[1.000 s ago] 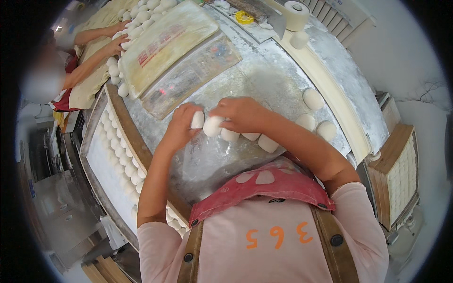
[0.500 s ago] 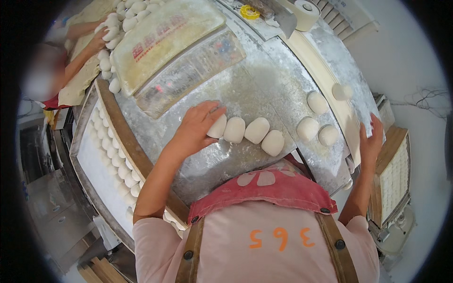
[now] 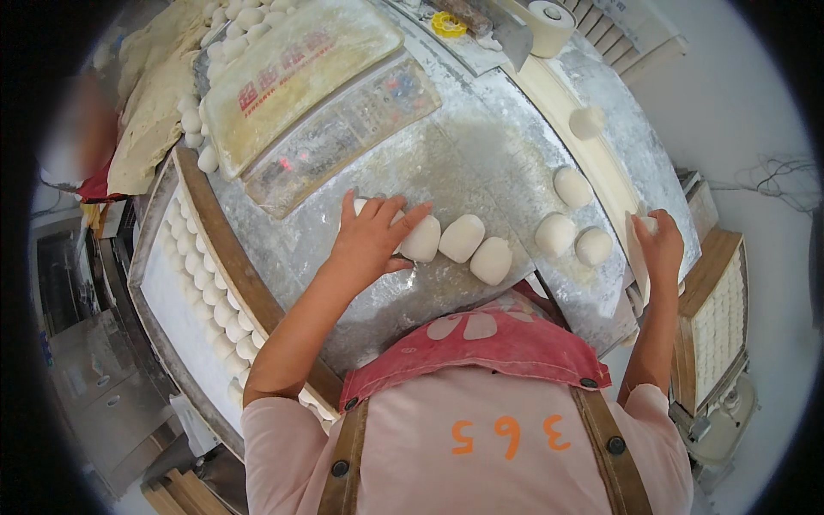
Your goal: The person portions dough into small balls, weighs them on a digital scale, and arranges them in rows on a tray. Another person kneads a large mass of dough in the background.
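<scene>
1. Left hand (image 3: 375,236): near the middle of the frame, fingers spread wide, palm down over the left end of a dough row (image 3: 462,239). The leftmost part of the row lies beneath and behind the fingers, partly hidden; the next piece to the right sits against the fingertips. Two further pieces continue the row toward the lower right, clear of the hand.

2. Right hand (image 3: 661,246): at the right of the frame, beside the white belt (image 3: 614,174), thumb and fingers drawn in around a white dough piece (image 3: 647,225), which is partly covered by them.

3. Three loose dough pieces (image 3: 555,234) stand on the metal table (image 3: 481,154) between the row and the belt. One single piece (image 3: 588,123) rests on the belt, upper right.

4. Wood-edged tray (image 3: 225,236), left of the frame: white lining, with rows of dough pieces along its right side.

5. Wooden tray (image 3: 684,343), right edge: close rows of pale pieces inside.

6. Clear plastic box (image 3: 343,129), upper centre: small red and blue items show through; the remaining contents are indistinct.
</scene>
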Available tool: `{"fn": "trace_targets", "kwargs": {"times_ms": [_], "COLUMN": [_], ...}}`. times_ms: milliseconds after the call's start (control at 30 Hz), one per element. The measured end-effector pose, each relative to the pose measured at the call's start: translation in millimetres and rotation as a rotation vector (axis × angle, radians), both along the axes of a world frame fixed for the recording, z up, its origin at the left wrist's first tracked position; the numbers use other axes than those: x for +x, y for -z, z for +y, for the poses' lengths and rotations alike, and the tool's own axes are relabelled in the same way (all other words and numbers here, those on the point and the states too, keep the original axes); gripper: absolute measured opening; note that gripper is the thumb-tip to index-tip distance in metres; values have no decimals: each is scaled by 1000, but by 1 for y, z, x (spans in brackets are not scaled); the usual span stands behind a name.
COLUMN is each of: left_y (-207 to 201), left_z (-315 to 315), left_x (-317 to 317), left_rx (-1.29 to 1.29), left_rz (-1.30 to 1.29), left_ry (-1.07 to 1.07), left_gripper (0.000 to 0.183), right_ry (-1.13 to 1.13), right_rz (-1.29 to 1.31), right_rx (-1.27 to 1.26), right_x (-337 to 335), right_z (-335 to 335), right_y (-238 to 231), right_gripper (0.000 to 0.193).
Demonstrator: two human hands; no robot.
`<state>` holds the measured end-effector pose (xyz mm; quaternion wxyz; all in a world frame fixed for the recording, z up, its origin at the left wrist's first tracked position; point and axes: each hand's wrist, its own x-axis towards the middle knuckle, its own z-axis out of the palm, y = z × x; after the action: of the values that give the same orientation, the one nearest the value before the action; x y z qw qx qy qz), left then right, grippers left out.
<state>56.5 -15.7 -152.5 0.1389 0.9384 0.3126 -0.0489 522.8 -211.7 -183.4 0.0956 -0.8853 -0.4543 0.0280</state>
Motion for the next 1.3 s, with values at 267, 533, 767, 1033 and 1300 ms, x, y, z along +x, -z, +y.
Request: {"fn": "trace_targets", "kwargs": {"times_ms": [267, 533, 767, 1033, 1300], "left_y": [-14, -56, -6, 5, 21], "left_z": [23, 105, 27, -3, -5], "left_x": [-17, -57, -51, 3, 16], "left_rx": [-221, 222, -169, -101, -59], "left_rz": [6, -812, -115, -224, -188], "left_ry": [64, -598, -65, 38, 46], "left_gripper": [96, 67, 82, 89, 73], "right_ry": [-148, -310, -530, -723, -368], "right_rz": [116, 90, 331, 331, 305], "right_rx": [58, 37, 386, 242, 428], "right_x": [-34, -42, -121, -197, -104], "right_z": [57, 108, 169, 191, 96], "right_y": [-23, -19, -46, 6, -30], "right_gripper": [51, 50, 44, 45, 39]}}
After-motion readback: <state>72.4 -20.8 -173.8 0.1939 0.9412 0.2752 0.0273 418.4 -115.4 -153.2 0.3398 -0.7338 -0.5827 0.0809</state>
